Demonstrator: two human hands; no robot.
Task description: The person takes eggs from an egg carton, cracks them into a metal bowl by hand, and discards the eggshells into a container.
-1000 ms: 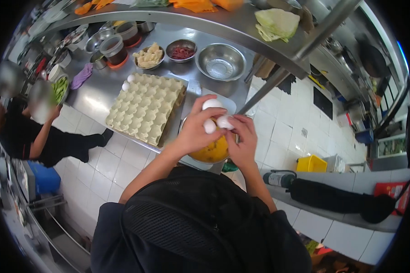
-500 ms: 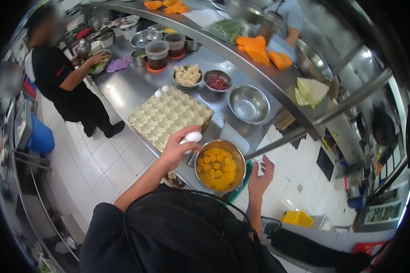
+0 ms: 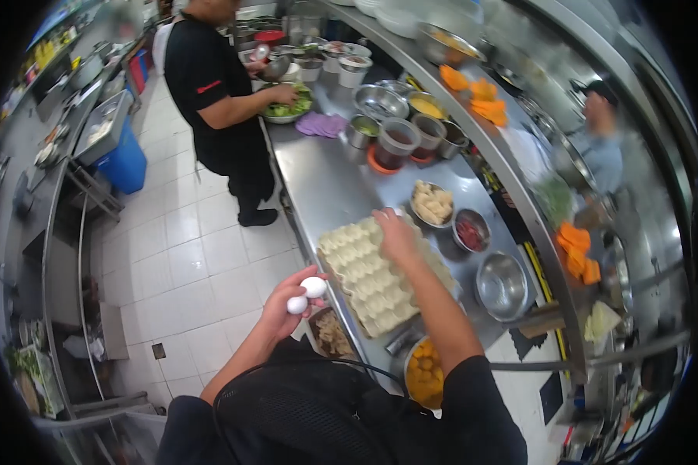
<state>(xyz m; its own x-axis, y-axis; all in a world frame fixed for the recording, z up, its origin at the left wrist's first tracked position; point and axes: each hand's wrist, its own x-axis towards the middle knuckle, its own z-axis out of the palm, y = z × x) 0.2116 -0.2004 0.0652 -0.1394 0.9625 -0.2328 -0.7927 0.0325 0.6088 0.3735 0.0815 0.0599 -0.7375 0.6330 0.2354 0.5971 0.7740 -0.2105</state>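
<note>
Two white eggs (image 3: 305, 294) rest in my left hand (image 3: 281, 304), whose fingers curl round them beside the tray's left edge. My right hand (image 3: 395, 232) reaches over the far right corner of the cardboard egg tray (image 3: 372, 279), fingers bent downward; what its fingertips hold, if anything, is hidden. The tray cups that show hold no eggs. Under my right forearm, a metal bowl (image 3: 409, 380) of cracked eggs with several whole yolks (image 3: 426, 373) is partly covered by my arm and sleeve.
Bowls of pale pieces (image 3: 432, 203) and red strips (image 3: 471, 230), plus a metal bowl (image 3: 502, 287), stand right of the tray. Farther back are dark-liquid tubs (image 3: 398, 139) and a purple cloth (image 3: 321, 125). One person (image 3: 217, 101) handles greens at the left; another (image 3: 601, 147) is beyond the shelf.
The view has swung left. My right hand has moved from beside the yolk bowl to the tray's far corner. My left hand, still holding eggs, is now left of the tray.
</note>
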